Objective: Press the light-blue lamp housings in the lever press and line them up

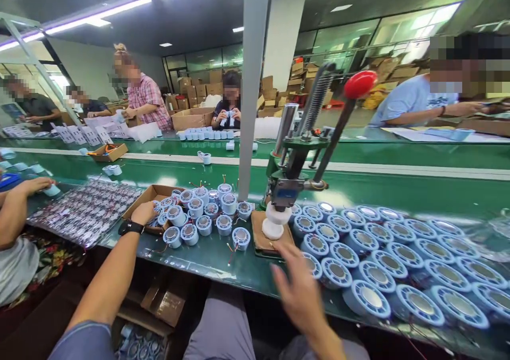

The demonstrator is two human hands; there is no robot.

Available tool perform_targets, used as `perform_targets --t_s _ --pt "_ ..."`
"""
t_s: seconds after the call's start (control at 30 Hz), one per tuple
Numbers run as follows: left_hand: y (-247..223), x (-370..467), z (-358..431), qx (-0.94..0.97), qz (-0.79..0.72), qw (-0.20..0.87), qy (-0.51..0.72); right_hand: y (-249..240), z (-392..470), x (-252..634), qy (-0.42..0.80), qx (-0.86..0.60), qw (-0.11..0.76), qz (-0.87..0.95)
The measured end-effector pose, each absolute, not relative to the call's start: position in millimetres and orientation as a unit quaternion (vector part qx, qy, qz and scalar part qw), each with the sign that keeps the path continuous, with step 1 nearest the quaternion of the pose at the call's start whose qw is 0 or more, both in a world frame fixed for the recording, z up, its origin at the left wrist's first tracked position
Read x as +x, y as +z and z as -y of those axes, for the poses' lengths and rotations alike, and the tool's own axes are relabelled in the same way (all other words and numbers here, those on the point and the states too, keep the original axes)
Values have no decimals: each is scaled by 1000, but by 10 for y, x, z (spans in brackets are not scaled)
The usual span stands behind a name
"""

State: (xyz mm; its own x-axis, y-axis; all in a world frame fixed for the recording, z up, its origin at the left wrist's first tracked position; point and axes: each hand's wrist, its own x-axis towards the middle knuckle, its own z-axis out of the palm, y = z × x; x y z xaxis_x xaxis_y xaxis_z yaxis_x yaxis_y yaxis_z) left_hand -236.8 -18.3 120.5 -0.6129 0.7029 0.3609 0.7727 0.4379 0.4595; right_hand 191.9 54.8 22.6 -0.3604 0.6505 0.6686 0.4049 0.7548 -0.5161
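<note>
My left hand (144, 213) reaches into a cardboard box (153, 193) of blue rings (162, 211); its fingertips are hidden among them, so what it holds cannot be made out. My right hand (297, 280) is over the table edge with fingers spread, holding nothing, just in front of the hand press (285, 187). The press has a red knob (359, 84) and a white round pad above a white round base (272, 229) on a brown board (258, 223). Blue cylinders with wires (223, 224) stand left of the press. Many blue cylinders with metal centres (372, 298) stand right of it.
A sheet of dark small parts (87, 208) lies at the left, beside another person's hand (40, 185). A grey post (252, 94) rises behind the cylinders. Several people sit or stand across the green table (191, 174). Under the table is an open box of blue parts (139, 344).
</note>
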Motion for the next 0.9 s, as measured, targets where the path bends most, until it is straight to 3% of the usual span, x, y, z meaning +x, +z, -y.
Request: perform_targets --t_s 0.17,0.27,0.37,0.47,0.57,0.73,0.9 --pt "1309 -2435 212 -425 866 58 -257 64 -568 1165 144 -313 392 853" --pt "1310 -2183 347 -413 861 107 -276 -99 -476 1259 149 -282 411 854" --pt "981 -1485 445 -486 794 148 -333 -221 -338 1591 194 -266 432 839" --pt "477 -611 423 -656 668 69 -344 -238 -280 1844 225 -266 446 824" --pt "163 -83 319 -685 662 -15 -304 -205 -312 1965 234 -266 456 816" --pt "159 -75 196 -683 682 -112 -237 -188 -346 2053 243 -276 470 802" --pt "165 -115 112 -689 661 -120 -272 -251 -318 2016 227 -307 478 791"
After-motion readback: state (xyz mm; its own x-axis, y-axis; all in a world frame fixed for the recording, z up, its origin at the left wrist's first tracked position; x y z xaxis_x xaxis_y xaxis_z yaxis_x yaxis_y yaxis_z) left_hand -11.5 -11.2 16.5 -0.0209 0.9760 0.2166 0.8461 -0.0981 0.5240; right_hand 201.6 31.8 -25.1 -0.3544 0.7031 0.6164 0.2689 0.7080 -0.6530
